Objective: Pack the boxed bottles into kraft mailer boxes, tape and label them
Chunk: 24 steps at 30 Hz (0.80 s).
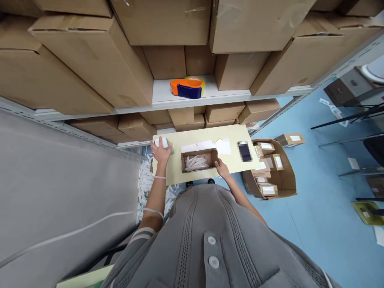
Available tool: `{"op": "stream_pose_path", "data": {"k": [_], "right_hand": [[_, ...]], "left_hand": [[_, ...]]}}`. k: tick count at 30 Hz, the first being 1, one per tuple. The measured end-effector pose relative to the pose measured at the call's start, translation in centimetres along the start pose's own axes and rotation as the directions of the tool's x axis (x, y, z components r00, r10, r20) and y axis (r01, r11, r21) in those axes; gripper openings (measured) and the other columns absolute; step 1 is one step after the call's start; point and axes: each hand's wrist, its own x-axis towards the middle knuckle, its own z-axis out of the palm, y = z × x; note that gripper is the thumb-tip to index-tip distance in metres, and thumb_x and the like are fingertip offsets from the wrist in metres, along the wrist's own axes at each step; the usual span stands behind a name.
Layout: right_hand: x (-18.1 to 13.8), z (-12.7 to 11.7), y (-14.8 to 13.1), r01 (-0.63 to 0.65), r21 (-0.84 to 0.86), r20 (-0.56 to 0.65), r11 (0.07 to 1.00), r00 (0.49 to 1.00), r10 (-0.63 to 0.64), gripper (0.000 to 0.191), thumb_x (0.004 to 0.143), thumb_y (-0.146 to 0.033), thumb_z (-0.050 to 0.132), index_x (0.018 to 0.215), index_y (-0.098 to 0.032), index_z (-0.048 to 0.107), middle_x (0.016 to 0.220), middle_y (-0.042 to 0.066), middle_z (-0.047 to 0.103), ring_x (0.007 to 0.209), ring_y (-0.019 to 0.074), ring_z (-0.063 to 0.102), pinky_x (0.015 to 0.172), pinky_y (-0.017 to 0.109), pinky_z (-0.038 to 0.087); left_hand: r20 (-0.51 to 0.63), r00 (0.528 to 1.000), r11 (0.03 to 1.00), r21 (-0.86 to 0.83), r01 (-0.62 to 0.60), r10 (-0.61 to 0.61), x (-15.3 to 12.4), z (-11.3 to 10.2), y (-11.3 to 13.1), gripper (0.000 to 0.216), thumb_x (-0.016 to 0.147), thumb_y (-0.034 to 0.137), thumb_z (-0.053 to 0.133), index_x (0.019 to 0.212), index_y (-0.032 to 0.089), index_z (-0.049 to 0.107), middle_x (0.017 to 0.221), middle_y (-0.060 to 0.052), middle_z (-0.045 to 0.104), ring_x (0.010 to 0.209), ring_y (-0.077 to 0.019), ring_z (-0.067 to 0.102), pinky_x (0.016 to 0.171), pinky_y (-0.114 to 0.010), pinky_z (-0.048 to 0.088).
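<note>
My left hand [160, 152] is closed around a small white packet [160, 142] at the left end of a pale yellow board [204, 136]. My right hand [222, 168] grips the right corner of an open cardboard box [183, 163], which stands on the board's near side. Several white slips or packets [196, 163] lie inside the box. Loose white papers [197, 147] lie just beyond it, and a black phone [244, 151], pixelated in the picture, rests at the board's right.
Brown cartons [90, 68] fill the metal shelves [201, 100] ahead, with an orange and blue tape dispenser [186, 89] on one shelf. A large open carton [270, 172] of small parcels sits on the blue floor [318, 224] to the right. Shredded white paper [147, 184] lies left.
</note>
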Motion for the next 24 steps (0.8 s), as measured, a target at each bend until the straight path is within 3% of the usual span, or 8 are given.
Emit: {"op": "stream_pose_path", "data": {"k": [2,8,12,16,20,24], "right_hand": [[-0.1,-0.2,0.3,-0.008,0.031,0.028,1.000,1.000,0.007,0.049,0.098,-0.036,0.041,0.142,-0.016,0.047,0.135,0.014,0.060,0.125,0.0273,0.057,0.103,0.037,0.042],[-0.9,-1.2,0.8,-0.027,0.110,0.120,0.994,0.993,0.014,0.063,0.098,-0.047,0.037,0.150,-0.011,0.034,0.148,0.017,0.046,0.135,0.0273,0.047,0.111,0.038,0.034],[-1.8,-2.0,0.9,0.029,0.155,0.057,0.988,0.998,-0.038,0.070,0.097,-0.055,0.034,0.151,-0.011,0.033,0.150,0.017,0.042,0.138,0.0274,0.043,0.113,0.039,0.031],[-3.1,-2.9,1.2,0.050,0.247,-0.038,0.968,0.998,-0.042,0.069,0.095,-0.057,0.036,0.150,-0.015,0.035,0.151,0.015,0.042,0.129,0.0286,0.052,0.109,0.043,0.038],[-4.5,-3.9,0.4,0.094,0.375,-0.102,0.922,0.993,-0.060,0.064,0.094,-0.055,0.043,0.147,-0.018,0.041,0.149,0.013,0.045,0.127,0.0275,0.054,0.105,0.042,0.043],[-5.6,-4.4,-2.7,0.182,0.480,-0.048,0.858,0.982,-0.182,0.061,0.091,-0.056,0.049,0.142,-0.021,0.048,0.144,0.010,0.053,0.126,0.0255,0.055,0.107,0.041,0.043]], "left_hand": [[0.006,0.999,0.999,0.008,0.043,-0.043,0.5,1.2,0.5,0.072,0.083,0.046,0.062,0.148,0.025,0.038,0.156,-0.022,0.017,0.134,-0.0443,0.037,0.100,-0.058,0.042],[-0.171,0.980,0.995,-0.040,0.092,-0.098,0.7,2.7,-0.3,0.065,0.079,0.028,0.067,0.140,0.023,0.047,0.141,-0.020,0.037,0.121,-0.0365,0.052,0.098,-0.049,0.046],[-0.232,0.958,0.968,-0.221,0.117,-0.169,1.3,1.5,-2.9,0.065,0.073,0.021,0.070,0.135,0.018,0.052,0.133,-0.017,0.046,0.117,-0.0299,0.055,0.104,-0.044,0.043],[-0.305,0.908,0.857,-0.505,0.103,-0.289,0.0,-1.9,-6.1,0.064,0.069,0.016,0.068,0.132,0.013,0.051,0.128,-0.013,0.056,0.125,-0.0251,0.050,0.109,-0.040,0.040],[-0.074,0.894,0.546,-0.813,0.202,-0.442,-4.1,-6.4,-7.8,0.063,0.074,0.026,0.063,0.135,0.027,0.046,0.132,-0.005,0.056,0.112,-0.0215,0.060,0.091,-0.041,0.055],[0.138,0.923,0.333,-0.905,0.265,-0.360,-8.4,-8.7,-7.1,0.048,0.075,0.031,0.064,0.122,0.030,0.056,0.123,-0.002,0.063,0.103,-0.0198,0.065,0.082,-0.036,0.059]]}}
